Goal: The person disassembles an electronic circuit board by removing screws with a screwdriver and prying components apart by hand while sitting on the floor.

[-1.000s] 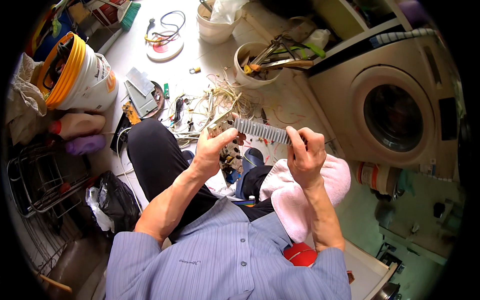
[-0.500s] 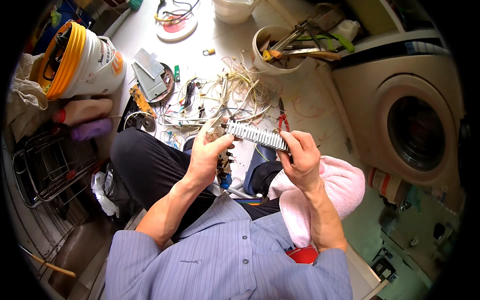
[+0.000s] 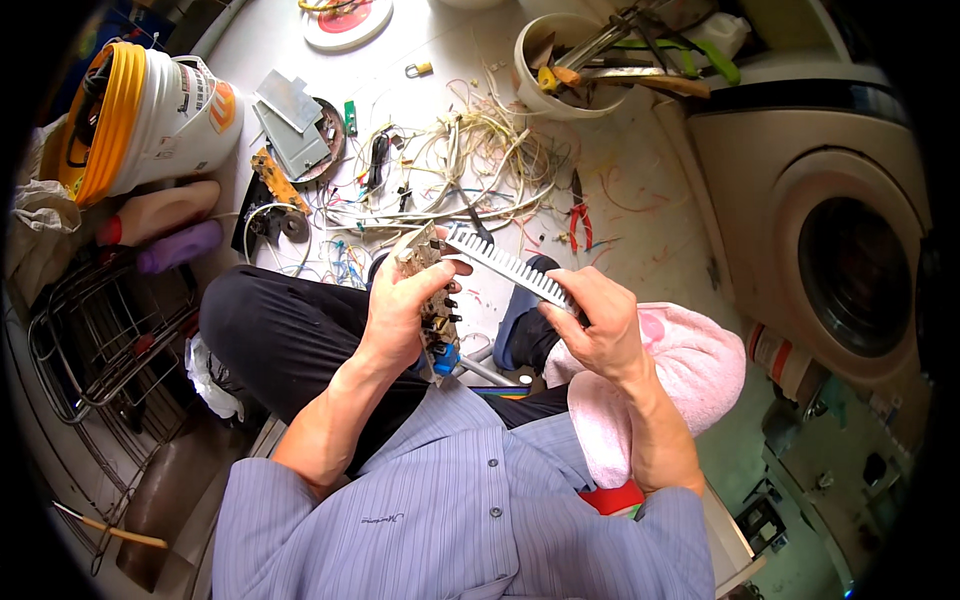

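Blue-grey striped shirt (image 3: 420,560), dark buttons (image 3: 493,463), black trousers (image 3: 285,325), blue footwear (image 3: 519,318)

- On our left we see a white bucket (image 3: 165,125) with an orange rim, dark things inside it.
- Near it, a beige bottle (image 3: 168,213) and a purple bottle (image 3: 182,247) lie side by side, above a dark wire rack (image 3: 110,330).
- Ahead of us, a tangle of pale wires (image 3: 485,150) spreads over the light floor (image 3: 645,240) — red-handled pliers (image 3: 580,208) lie just to its right.
- Beyond the wires we spot a yellow padlock (image 3: 418,70); to their left, grey metal plates (image 3: 292,115) overlap near a small green board (image 3: 350,118).
- At upper right, a white tub (image 3: 545,100) holds tools — beside a washing machine (image 3: 740,150) with a round door.
- Below, we have a pink towel (image 3: 690,370).
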A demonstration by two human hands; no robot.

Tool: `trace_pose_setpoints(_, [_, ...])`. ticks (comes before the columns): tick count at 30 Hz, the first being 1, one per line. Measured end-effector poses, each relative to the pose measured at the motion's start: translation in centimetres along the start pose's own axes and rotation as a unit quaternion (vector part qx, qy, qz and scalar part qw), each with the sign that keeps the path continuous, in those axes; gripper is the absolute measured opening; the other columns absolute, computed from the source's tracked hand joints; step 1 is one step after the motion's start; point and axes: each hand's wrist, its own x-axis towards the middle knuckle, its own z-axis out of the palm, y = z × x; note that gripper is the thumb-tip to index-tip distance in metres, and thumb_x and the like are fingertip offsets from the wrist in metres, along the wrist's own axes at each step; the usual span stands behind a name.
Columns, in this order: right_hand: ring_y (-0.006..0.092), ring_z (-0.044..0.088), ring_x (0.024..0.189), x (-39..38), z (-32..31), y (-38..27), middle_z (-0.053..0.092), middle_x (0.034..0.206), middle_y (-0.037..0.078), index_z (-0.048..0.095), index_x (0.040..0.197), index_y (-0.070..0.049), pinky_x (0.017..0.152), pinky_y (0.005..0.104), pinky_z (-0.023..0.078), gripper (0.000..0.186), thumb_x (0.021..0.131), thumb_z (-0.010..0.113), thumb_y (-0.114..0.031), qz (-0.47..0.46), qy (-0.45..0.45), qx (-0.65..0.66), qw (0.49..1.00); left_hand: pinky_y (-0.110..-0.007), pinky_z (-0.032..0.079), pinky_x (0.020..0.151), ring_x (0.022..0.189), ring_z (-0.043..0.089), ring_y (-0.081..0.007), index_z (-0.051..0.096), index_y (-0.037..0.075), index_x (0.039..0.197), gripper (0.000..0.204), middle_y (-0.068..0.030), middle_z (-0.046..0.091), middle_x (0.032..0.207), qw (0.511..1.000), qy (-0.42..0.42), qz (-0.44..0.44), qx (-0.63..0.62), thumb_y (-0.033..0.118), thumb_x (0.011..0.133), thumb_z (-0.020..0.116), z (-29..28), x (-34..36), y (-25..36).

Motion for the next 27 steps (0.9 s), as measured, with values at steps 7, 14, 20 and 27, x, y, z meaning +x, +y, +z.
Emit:
trace_pose_setpoints(7, [0.0286, 0.061, 0.065, 0.3, 0.4, 0.0, 0.062, 0.078, 0.012, 0.067, 0.103, -0.002, 0.059, 0.0376, 0.049, 0.026, 0.079, 0.074, -0.005, -0.002, -0.008, -0.004, 1.000, -0.034, 0.053, 0.085, 0.103, 0.069, -0.0232, 0.052, 0.000, 0.131, 0.045, -0.0133, 0.066, 0.115, 1.000, -0.004, -0.012, -0.027, 0.013, 0.090, 0.067, -0.5, 0.3, 0.1])
trace_pose_setpoints(14, [0.0311, 0.064, 0.067, 0.0, 0.9, -0.2, 0.063, 0.079, 0.014, 0.066, 0.107, -0.001, 0.060, 0.0397, 0.050, 0.028, 0.080, 0.072, -0.006, 0.044, -0.019, 0.032, 0.998, -0.043, 0.060, 0.089, 0.111, 0.067, -0.0311, 0.042, -0.002, 0.140, 0.057, -0.0212, 0.053, 0.134, 0.987, -0.071, -0.053, -0.136, 0.012, 0.090, 0.066, 0.1, 0.3, 1.0])
trace_pose_setpoints(20, [0.0313, 0.064, 0.068, 0.2, 1.4, -0.6, 0.064, 0.080, 0.013, 0.066, 0.107, -0.001, 0.061, 0.0399, 0.051, 0.028, 0.081, 0.073, -0.008, 0.028, -0.024, 0.036, 0.999, -0.042, 0.062, 0.084, 0.109, 0.067, -0.0258, 0.040, -0.001, 0.146, 0.064, -0.0190, 0.063, 0.120, 0.963, -0.174, -0.159, -0.132, 0.020, 0.091, 0.067, 0.6, 0.1, 0.2])
trace_pose_setpoints(27, [0.0284, 0.069, 0.076, -0.1, 1.6, -1.6, 0.069, 0.090, 0.016, 0.066, 0.113, 0.002, 0.066, 0.0362, 0.053, 0.034, 0.085, 0.075, -0.016, 0.107, -0.024, 0.067, 0.992, -0.033, 0.060, 0.081, 0.100, 0.067, -0.0189, 0.042, 0.002, 0.148, 0.065, -0.0132, 0.065, 0.115, 0.976, -0.162, -0.117, -0.088, 0.021, 0.092, 0.066, 0.8, 0.4, -0.4])
